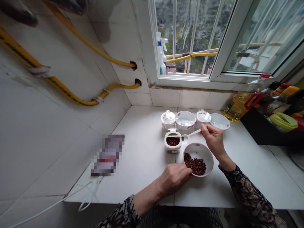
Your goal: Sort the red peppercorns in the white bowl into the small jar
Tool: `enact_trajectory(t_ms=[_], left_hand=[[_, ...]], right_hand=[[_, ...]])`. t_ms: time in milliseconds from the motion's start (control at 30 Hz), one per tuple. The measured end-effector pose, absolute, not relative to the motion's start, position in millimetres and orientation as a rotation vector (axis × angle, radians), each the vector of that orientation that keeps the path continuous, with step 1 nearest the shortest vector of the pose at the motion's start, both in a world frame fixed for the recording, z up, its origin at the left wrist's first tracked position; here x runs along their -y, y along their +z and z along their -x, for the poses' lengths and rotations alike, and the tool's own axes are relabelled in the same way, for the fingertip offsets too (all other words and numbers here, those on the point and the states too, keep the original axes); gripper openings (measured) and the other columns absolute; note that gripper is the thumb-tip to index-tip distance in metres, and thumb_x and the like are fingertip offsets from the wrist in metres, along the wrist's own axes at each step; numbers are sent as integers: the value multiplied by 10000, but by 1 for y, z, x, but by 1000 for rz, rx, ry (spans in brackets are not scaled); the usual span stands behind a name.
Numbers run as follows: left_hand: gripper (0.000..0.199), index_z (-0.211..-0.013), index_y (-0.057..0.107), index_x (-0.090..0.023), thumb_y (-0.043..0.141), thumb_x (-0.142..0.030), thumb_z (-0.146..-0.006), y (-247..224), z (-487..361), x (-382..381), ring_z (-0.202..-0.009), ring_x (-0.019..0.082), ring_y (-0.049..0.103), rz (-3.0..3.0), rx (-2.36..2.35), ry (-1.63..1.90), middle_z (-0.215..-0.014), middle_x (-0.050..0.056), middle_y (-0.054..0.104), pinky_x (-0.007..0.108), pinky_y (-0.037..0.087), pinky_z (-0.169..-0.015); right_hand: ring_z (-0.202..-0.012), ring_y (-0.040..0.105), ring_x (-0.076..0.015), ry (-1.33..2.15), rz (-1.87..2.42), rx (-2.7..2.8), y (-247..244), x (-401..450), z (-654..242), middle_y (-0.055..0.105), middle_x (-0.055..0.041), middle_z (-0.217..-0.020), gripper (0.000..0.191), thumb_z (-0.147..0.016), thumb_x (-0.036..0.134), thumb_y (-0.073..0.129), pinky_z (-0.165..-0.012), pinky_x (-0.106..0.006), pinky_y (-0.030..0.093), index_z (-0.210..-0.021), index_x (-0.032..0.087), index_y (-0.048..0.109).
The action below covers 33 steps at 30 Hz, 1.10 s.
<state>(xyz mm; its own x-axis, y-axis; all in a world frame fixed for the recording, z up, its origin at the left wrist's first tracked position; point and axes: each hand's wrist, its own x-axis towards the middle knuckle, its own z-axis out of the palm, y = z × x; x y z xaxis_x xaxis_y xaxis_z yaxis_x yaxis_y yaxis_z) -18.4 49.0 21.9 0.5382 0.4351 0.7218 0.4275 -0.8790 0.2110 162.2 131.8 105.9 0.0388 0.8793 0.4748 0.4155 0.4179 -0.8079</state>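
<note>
While the left hand grips a peppercorn bowl, the right hand pinches a spoon at an open jar.

White tiled walls are met at a corner above a white counter. 2 yellow gas hoses are run along the left wall and are passed through 2 holes in the tiles. A white-framed window is set above the counter, with 1 casement swung open. White bars are fitted across the opening, and a moss-stained outer wall is seen beyond in dull daylight. A black shelf is placed at the right.
</note>
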Motion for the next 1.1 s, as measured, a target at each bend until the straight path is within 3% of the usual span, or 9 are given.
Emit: enact_trajectory(t_ms=[167,300,600,833,967,1100], left_hand=[[267,-821,536,-163,383,-222,-1031,23,18,-49,-497,103,495,-2762,-774,1305,-584,-24,519,235,354,-465],[264,-810,536,-166,399,-225,-1028,24,17,-49,-494,106,493,-2761,-781,1319,-578,-26,514,238,356,-465],[238,-853,529,-158,373,-195,-1029,24,18,-50,-498,107,482,-2757,-748,1322,-593,-27,521,228,346,-481],[204,-892,528,-154,374,-177,-1023,23,19,-49,-518,120,489,-2749,-734,1289,-613,-22,540,251,350,-496],[197,-901,531,-155,375,-173,-1020,22,19,-49,-517,121,490,-2744,-737,1284,-612,-22,544,258,340,-491],[198,-906,529,-157,366,-165,-1020,23,20,-50,-516,114,487,-2742,-733,1278,-608,-25,543,256,336,-496]], right_hand=[[-483,398,-103,-222,838,1936,116,-126,-133,512,40,-526,317,-944,218,502,-746,-307,402,-627,200,505],[-505,435,-105,-453,675,2119,114,-120,-129,562,42,-563,236,-932,173,527,-807,-306,394,-698,203,524],[-455,318,-90,-54,893,1957,103,-124,-183,365,73,-475,382,-929,186,512,-644,-275,410,-566,211,397],[-464,296,-84,-132,914,2202,77,-125,-190,427,64,-477,385,-924,175,501,-661,-270,371,-548,192,417],[-466,266,-84,43,943,2214,71,-123,-186,395,68,-464,424,-939,207,487,-622,-257,353,-526,190,390],[-483,333,-97,251,1076,2108,69,-123,-189,373,52,-461,443,-935,258,486,-572,-248,346,-510,198,376]])
